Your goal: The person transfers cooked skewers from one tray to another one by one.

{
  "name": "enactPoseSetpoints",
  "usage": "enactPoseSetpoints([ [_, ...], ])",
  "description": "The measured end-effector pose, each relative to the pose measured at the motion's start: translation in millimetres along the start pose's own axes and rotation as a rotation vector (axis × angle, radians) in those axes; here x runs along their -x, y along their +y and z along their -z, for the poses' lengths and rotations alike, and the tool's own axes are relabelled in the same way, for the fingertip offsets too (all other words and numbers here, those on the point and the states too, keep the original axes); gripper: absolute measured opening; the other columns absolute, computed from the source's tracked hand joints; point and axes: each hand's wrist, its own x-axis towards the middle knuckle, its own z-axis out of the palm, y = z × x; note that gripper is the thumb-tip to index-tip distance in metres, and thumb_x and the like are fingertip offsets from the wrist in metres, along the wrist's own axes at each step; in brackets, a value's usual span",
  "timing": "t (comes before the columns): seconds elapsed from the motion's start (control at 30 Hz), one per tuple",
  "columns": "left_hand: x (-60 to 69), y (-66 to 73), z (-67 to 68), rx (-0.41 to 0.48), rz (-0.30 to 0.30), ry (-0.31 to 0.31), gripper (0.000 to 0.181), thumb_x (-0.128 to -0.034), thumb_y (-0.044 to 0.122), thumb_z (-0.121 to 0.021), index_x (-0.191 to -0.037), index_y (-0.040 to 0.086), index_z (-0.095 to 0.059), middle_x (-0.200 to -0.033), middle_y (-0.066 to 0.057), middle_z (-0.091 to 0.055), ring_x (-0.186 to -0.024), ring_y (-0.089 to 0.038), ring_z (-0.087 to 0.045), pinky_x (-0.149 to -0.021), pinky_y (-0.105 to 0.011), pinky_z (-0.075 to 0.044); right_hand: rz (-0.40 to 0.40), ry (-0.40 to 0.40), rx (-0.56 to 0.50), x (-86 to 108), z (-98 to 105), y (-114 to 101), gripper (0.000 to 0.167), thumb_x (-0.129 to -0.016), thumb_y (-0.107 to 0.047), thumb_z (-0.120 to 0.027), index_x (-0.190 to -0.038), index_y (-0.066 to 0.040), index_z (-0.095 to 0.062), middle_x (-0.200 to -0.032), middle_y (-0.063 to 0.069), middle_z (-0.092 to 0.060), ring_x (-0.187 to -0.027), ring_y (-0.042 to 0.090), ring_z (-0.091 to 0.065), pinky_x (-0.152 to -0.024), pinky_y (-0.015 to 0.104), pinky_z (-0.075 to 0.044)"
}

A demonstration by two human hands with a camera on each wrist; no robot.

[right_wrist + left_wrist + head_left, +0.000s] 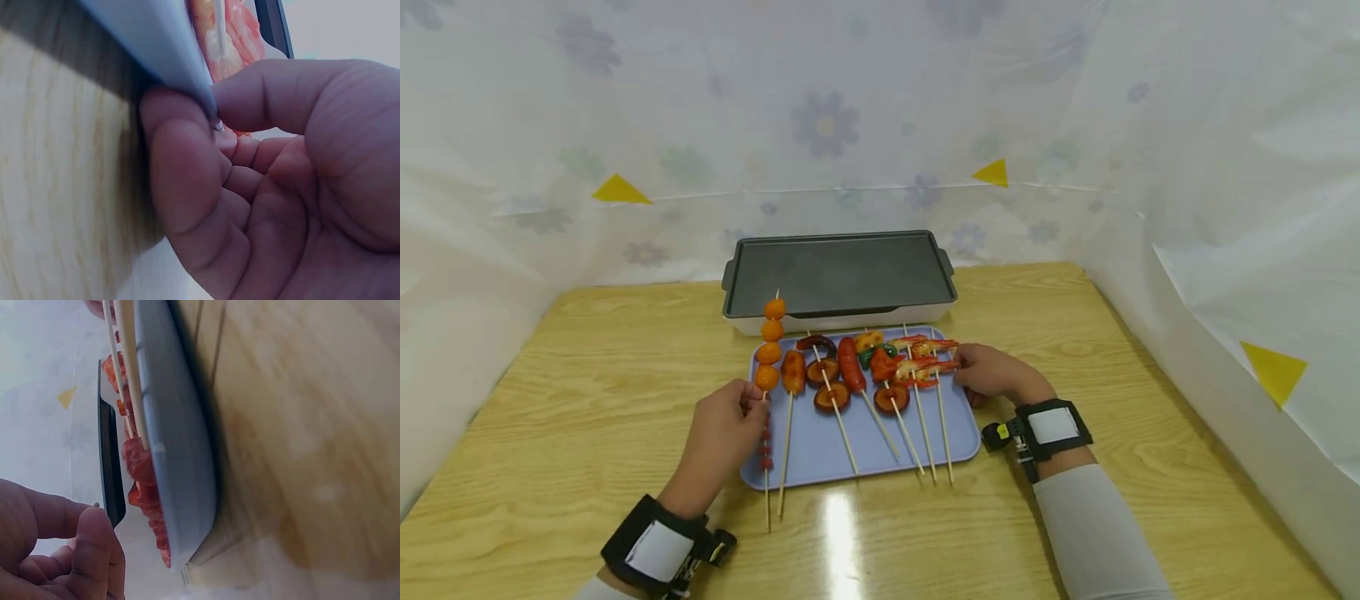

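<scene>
My left hand (726, 429) pinches the bare stick of a skewer of several orange balls (767, 353), above the left edge of a lavender tray (816, 458). In the left wrist view my thumb and finger (94, 540) meet on a small tip; the balls are hidden there. Beneath lies a skewer with small red pieces (766, 450). At the tray's right edge my right hand (996, 372) grips the rim, thumb above and fingers (184, 169) underneath. Nearby on the tray lie shrimp skewers (925, 367), a sausage skewer (850, 367) and mushroom skewers (832, 397).
Behind the tray stands a grill with a dark flat plate (842, 271) and side handles. Several stick ends overhang the tray's front. A wooden table (587, 400) lies underneath, with pale flowered sheeting (865, 100) at the back and sides.
</scene>
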Motion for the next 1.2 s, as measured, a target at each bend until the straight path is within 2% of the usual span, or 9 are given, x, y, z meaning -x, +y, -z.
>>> enactPoseSetpoints([
  [0.17,4.2,1.5,4.4,-0.054,0.002,0.0,0.009,-0.0915,0.006,-0.062,-0.094,-0.002,-0.063,-0.078,-0.008,-0.061,-0.067,-0.02,-0.056,-0.057,-0.031,-0.045,0.004,-0.006,-0.006,1.0,0.7,0.1,0.006,-0.095,-0.004,-0.048,-0.098,-0.001,-0.051,-0.08,0.014,-0.058,-0.061,0.021,-0.057,-0.056,0.033,-0.048],
  [0.3,7.4,4.0,6.2,-0.057,0.021,-0.013,0.009,-0.091,0.006,-0.063,-0.094,-0.002,-0.064,-0.077,-0.007,-0.061,-0.067,-0.02,-0.055,-0.055,-0.03,-0.044,-0.006,-0.018,-0.025,1.7,1.0,0.3,0.005,-0.096,-0.005,-0.048,-0.098,0.0,-0.05,-0.077,0.013,-0.056,-0.06,0.021,-0.054,-0.056,0.033,-0.046],
  [0.53,12.5,5.8,3.8,-0.015,0.053,-0.04,0.005,-0.0907,0.004,-0.063,-0.091,-0.001,-0.063,-0.074,-0.006,-0.061,-0.062,-0.016,-0.057,-0.05,-0.027,-0.044,-0.013,-0.007,0.006,2.3,1.3,0.6,0.005,-0.094,-0.005,-0.049,-0.097,-0.002,-0.051,-0.076,0.013,-0.059,-0.06,0.021,-0.056,-0.055,0.032,-0.047],
  [0.73,17.0,5.8,3.3,-0.03,0.054,-0.048,0.006,-0.09,0.004,-0.063,-0.089,-0.001,-0.062,-0.073,-0.006,-0.06,-0.06,-0.016,-0.056,-0.05,-0.027,-0.044,-0.007,0.001,0.006,2.1,1.5,-1.2,0.005,-0.094,-0.005,-0.049,-0.097,-0.001,-0.051,-0.076,0.013,-0.059,-0.06,0.021,-0.057,-0.055,0.032,-0.048],
  [0.97,23.3,5.7,0.2,0.021,0.111,-0.097,0.005,-0.0905,0.003,-0.061,-0.091,-0.002,-0.061,-0.072,-0.007,-0.059,-0.057,-0.015,-0.059,-0.048,-0.027,-0.047,-0.001,-0.003,0.01,1.9,2.1,-2.9,0.006,-0.093,-0.004,-0.049,-0.097,-0.001,-0.051,-0.075,0.012,-0.058,-0.059,0.02,-0.056,-0.054,0.031,-0.047],
  [1.2,23.0,0.5,-1.8,-0.014,0.084,-0.094,0.004,-0.0886,0.003,-0.062,-0.087,0.0,-0.062,-0.069,-0.004,-0.059,-0.056,-0.014,-0.057,-0.047,-0.027,-0.044,-0.015,-0.014,-0.03,1.5,1.1,-0.5,0.006,-0.095,-0.006,-0.049,-0.099,-0.001,-0.051,-0.079,0.014,-0.058,-0.061,0.022,-0.056,-0.056,0.033,-0.048],
])
